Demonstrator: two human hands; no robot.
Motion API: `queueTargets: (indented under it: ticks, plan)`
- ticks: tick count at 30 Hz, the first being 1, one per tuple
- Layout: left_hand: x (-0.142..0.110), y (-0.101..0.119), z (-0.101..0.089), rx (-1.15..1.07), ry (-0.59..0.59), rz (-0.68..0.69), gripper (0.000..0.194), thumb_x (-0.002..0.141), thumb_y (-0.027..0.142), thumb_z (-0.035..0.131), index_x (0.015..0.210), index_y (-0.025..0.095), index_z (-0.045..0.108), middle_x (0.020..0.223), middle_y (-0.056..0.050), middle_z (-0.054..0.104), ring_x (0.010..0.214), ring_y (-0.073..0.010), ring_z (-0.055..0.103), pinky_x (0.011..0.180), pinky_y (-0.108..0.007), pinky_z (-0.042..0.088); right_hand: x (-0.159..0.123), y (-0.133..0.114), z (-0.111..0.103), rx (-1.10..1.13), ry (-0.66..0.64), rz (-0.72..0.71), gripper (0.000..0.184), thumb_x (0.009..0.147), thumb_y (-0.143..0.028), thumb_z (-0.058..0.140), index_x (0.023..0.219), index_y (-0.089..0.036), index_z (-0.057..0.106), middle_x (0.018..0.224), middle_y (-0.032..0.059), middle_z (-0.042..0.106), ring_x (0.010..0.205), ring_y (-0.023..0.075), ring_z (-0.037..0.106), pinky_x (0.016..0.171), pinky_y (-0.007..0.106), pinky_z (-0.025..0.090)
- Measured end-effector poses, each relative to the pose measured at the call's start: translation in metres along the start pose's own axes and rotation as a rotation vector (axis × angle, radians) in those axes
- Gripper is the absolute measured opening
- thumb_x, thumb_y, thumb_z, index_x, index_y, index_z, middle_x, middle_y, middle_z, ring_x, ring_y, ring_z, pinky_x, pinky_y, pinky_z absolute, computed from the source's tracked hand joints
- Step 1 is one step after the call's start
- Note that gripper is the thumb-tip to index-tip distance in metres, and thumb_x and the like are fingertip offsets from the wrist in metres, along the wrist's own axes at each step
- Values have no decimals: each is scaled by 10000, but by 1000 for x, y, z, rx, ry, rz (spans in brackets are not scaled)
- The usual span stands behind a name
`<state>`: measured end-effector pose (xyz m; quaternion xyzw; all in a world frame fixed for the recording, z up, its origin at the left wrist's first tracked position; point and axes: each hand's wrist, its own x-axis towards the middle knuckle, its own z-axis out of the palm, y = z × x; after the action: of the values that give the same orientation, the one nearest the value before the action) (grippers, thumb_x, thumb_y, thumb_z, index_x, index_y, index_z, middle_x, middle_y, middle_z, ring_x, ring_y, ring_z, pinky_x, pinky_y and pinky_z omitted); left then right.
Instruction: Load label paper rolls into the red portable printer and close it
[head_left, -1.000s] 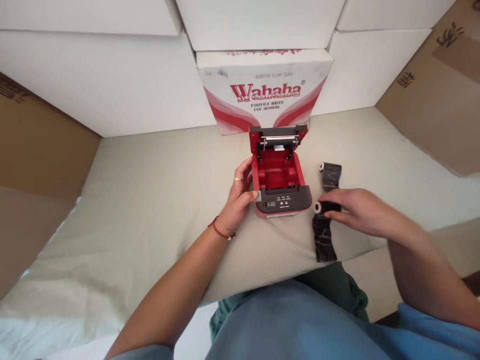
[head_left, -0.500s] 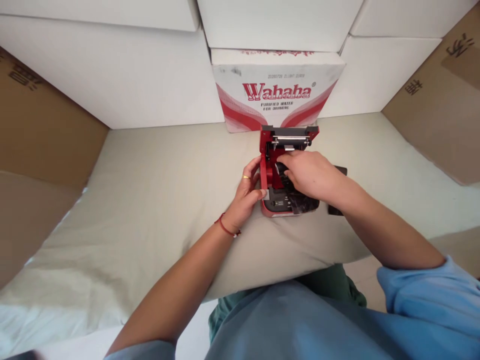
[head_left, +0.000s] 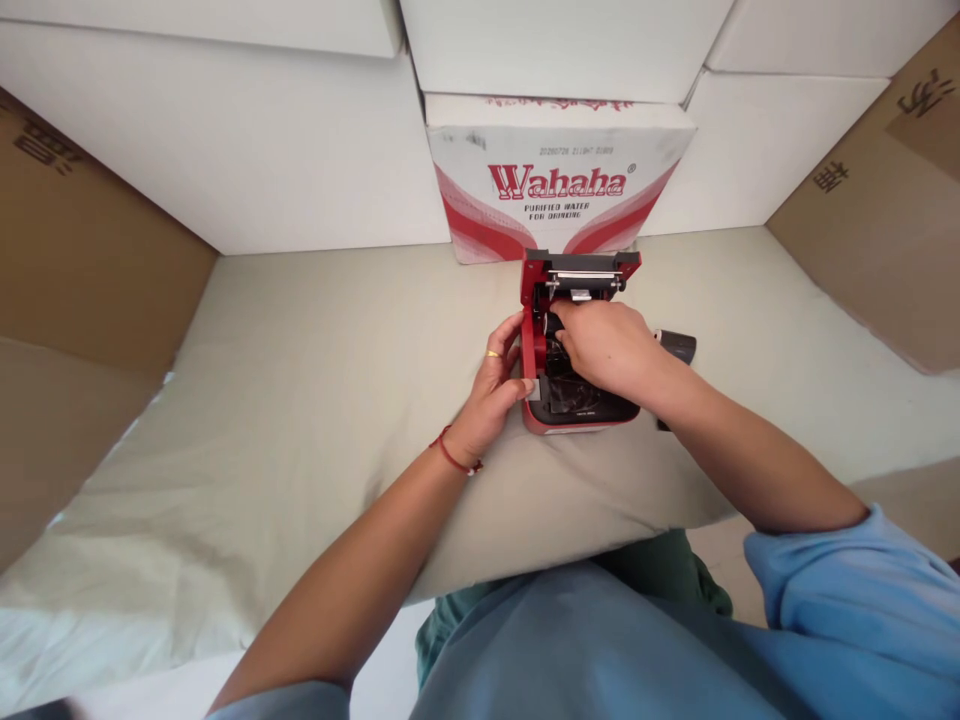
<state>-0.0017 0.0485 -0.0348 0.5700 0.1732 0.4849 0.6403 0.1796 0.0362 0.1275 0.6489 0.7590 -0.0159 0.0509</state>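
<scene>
A red and black label printer (head_left: pixel 581 413) stands on the cloth-covered surface with its lid (head_left: pixel 581 262) raised. My left hand (head_left: pixel 491 395) is closed around the printer's left wall, thumb on the front corner and fingers along the outer side. Inside the opening, my right hand (head_left: pixel 611 345) grips a black ribbon roll (head_left: pixel 553 323) near the left inner wall. Shiny black film (head_left: pixel 574 390) from the roll lies over the printer's front deck. The right fingertips are partly hidden inside the housing.
Just right of the printer lies a black object (head_left: pixel 677 346), partly covered by my right forearm. A Wahaha water carton (head_left: pixel 559 185) stands behind the printer against white boxes (head_left: pixel 315 150). Brown cartons (head_left: pixel 885 220) flank both sides of the cloth (head_left: pixel 337 400).
My right hand has moved slightly left and deeper into the printer with the ribbon roll. The loose film now lies flatter over the deck. My left hand has stayed put.
</scene>
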Motion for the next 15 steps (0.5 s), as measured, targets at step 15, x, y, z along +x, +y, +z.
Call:
queueTargets:
  ticks: [15]
  plan:
    - [-14, 28, 12, 500, 179, 247, 576, 1105, 540, 636, 1659, 393, 585, 1795, -80, 476, 1731, -396, 388, 1457, -680, 309, -33, 27, 6, 433, 140, -160, 271, 1074, -200, 631, 1203, -224, 868, 1293, 93, 889, 1140, 302, 840, 966, 412, 627]
